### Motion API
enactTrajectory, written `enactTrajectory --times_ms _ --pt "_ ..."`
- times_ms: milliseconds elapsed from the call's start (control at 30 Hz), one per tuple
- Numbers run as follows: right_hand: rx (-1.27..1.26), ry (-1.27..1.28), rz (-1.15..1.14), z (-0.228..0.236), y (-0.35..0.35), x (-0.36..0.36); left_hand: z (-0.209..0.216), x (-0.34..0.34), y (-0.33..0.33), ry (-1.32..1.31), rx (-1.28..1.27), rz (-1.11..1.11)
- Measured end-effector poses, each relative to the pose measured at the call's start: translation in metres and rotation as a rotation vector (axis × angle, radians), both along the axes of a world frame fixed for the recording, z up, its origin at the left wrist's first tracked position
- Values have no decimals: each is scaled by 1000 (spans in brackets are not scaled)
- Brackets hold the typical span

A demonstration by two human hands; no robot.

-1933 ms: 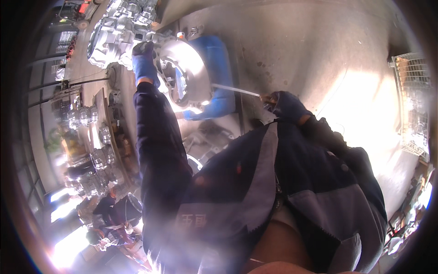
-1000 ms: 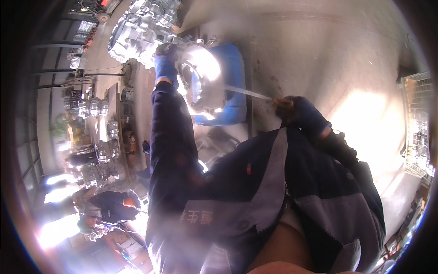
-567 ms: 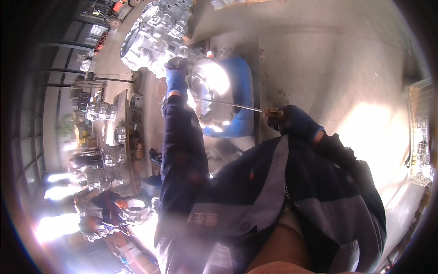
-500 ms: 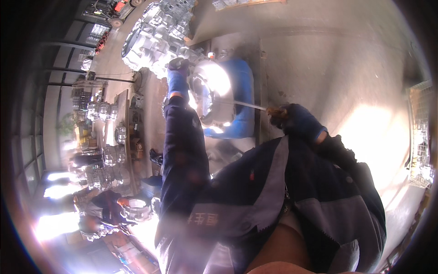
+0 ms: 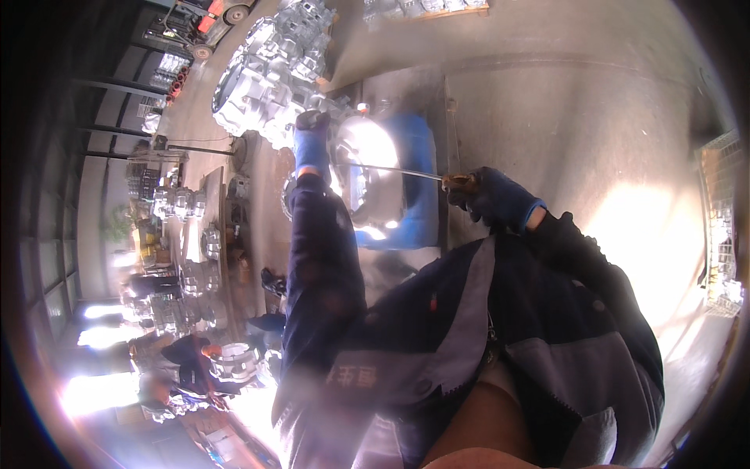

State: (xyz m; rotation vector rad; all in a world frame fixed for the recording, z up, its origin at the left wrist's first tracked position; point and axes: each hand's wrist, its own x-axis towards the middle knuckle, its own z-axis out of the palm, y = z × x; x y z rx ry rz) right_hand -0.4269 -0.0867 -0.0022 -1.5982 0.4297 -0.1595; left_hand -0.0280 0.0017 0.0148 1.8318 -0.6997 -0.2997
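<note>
My left hand (image 5: 312,141), in a blue glove with dark fingers, reaches far forward and is closed at the edge of a silver metal housing (image 5: 394,184). Its fingertips are partly hidden. My right hand (image 5: 500,199), also gloved, is wrapped round the brown handle of a long screwdriver (image 5: 406,171). The thin shaft points left across the housing's round opening, where glare hides the tip. Beneath the housing lies a blue plastic drum (image 5: 422,148), on its side as far as I can tell.
More silver housings (image 5: 269,86) are stacked just beyond my left hand. At left, a long bench (image 5: 212,187) carries several castings, and a person (image 5: 183,359) is at work lower left. A forklift (image 5: 207,23) stands far left, a wire cage (image 5: 720,227) at the right edge.
My right hand has moved left and slightly forward, bringing the screwdriver's shaft further across the housing's opening. My left hand stays at the housing's edge; the whole view has shifted slightly.
</note>
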Motion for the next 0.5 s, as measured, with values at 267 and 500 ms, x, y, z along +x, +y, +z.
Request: enactTrajectory --times_ms 267,500 --pt "-334 -5 65 30 -22 12 2 1 -2 17 11 6" --pt "-183 165 56 35 -22 14 4 -4 -1 -47 -34 -84"
